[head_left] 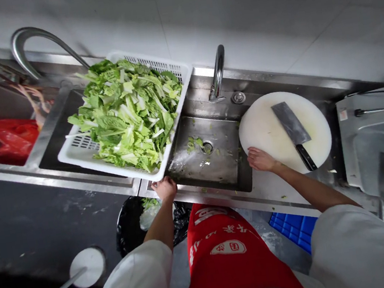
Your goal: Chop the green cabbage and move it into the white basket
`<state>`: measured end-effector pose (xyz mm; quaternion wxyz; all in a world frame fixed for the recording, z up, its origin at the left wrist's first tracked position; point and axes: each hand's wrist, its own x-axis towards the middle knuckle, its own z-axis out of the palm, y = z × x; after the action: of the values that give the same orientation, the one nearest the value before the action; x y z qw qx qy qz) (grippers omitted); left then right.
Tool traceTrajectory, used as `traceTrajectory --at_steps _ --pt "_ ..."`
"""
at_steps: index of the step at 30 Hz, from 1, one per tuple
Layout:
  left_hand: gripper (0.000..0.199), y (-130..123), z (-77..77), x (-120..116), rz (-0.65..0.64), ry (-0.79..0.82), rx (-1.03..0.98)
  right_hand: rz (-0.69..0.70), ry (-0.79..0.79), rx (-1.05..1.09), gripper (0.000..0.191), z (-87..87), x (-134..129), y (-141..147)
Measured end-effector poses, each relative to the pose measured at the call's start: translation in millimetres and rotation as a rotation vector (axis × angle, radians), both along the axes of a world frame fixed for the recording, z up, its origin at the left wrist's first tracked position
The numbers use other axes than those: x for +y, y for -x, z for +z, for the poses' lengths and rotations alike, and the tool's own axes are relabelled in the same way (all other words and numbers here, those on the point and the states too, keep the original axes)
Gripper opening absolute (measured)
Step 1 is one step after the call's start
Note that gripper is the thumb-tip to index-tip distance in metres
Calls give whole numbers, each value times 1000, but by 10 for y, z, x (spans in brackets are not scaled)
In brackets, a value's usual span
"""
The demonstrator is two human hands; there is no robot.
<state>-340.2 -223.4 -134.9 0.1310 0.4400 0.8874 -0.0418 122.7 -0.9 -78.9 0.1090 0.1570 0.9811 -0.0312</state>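
Observation:
My left hand is closed at the front edge of the sink, right beneath the near corner of a white plastic basket. Whether its fingers grip the basket rim or the sink edge, I cannot tell. Cut leafy greens are heaped in the basket, which sits tilted across the sink compartments. My right hand has its fingers curled on the left edge of a round white cutting board. A cleaver with a black handle lies flat on the board.
Between my hands lies a steel sink with leaf scraps around its drain, under a faucet. A red plastic bag fills part of the left compartment. Below stands a black-lined bin. A steel unit adjoins on the right.

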Motion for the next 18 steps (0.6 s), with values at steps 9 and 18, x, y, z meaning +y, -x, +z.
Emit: traceTrajectory --at_steps 9,18 --pt "38 -11 18 7 3 -6 -44 -7 27 13 24 25 21 -62" --pt "39 9 -77 -11 -6 21 -46 -496 228 -100 25 -368 -389 1401"
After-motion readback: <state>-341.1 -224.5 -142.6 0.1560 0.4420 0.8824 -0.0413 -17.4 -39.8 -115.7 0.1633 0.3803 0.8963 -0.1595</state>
